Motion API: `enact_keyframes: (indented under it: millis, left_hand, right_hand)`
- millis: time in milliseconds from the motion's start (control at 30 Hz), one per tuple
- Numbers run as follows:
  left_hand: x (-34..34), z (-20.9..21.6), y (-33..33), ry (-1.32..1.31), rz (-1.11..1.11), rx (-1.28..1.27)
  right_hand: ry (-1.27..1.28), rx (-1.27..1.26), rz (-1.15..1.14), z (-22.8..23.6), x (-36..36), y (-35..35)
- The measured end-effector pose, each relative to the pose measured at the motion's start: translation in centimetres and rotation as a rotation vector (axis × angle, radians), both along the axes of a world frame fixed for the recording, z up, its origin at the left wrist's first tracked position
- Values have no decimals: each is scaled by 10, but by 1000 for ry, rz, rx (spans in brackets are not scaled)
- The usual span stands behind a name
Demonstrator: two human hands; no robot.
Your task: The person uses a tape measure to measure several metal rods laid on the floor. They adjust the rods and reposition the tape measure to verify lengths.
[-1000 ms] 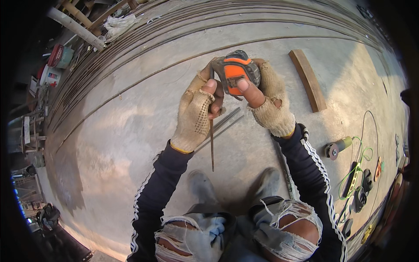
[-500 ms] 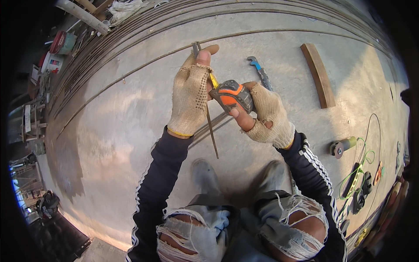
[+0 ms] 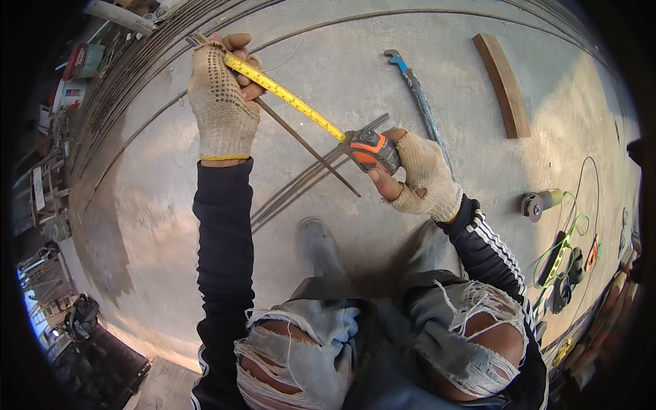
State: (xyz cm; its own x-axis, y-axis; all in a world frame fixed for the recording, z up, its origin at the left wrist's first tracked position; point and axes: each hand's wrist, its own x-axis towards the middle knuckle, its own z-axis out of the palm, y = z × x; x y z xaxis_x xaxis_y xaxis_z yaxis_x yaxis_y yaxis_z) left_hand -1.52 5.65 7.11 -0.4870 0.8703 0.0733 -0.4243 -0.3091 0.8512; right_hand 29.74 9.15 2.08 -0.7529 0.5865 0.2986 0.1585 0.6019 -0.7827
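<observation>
Both hands wear off-white knitted gloves with some fingertips bare. My left hand [image 3: 224, 102] is closed around a thin metal rod [image 3: 311, 150] and the free end of a yellow tape blade [image 3: 287, 97]. The rod slants down to the right, below the blade. In my right hand [image 3: 427, 176] sits the black and orange tape measure [image 3: 372, 150], gripped by thumb and fingers. The blade stretches taut between the two hands. Beneath the rod, several short metal rods [image 3: 287, 193] lie on the floor. The rod's upper end is partly hidden by my left hand.
A long bar with a blue hooked head [image 3: 418, 92] lies past my right hand. Farther right are a wooden block [image 3: 503, 89], an angle grinder [image 3: 540, 203] and a green cable [image 3: 577, 225]. Long metal rods [image 3: 383, 14] run across the far floor. Buckets [image 3: 85, 60] stand far left.
My left hand has moved up and left with the rod and tape end, drawing out much more blade. The tape case stays near its place in my right hand, slightly lower.
</observation>
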Motion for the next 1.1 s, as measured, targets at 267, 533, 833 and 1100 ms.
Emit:
enact_keyframes:
  millis: [267,533,833,1100]
  left_hand:
    - [-80,6,-29,-126,409,-170]
    - [-128,-7,-48,-50,553,-405]
    - [-169,-21,-61,-55,435,-412]
    - [-174,-25,-63,-83,399,-384]
  right_hand:
    - [-164,-14,10,-43,84,-11]
    - [-209,-8,8,-55,104,-15]
    - [-192,43,12,-60,101,-16]
    - [-223,43,19,-66,100,-19]
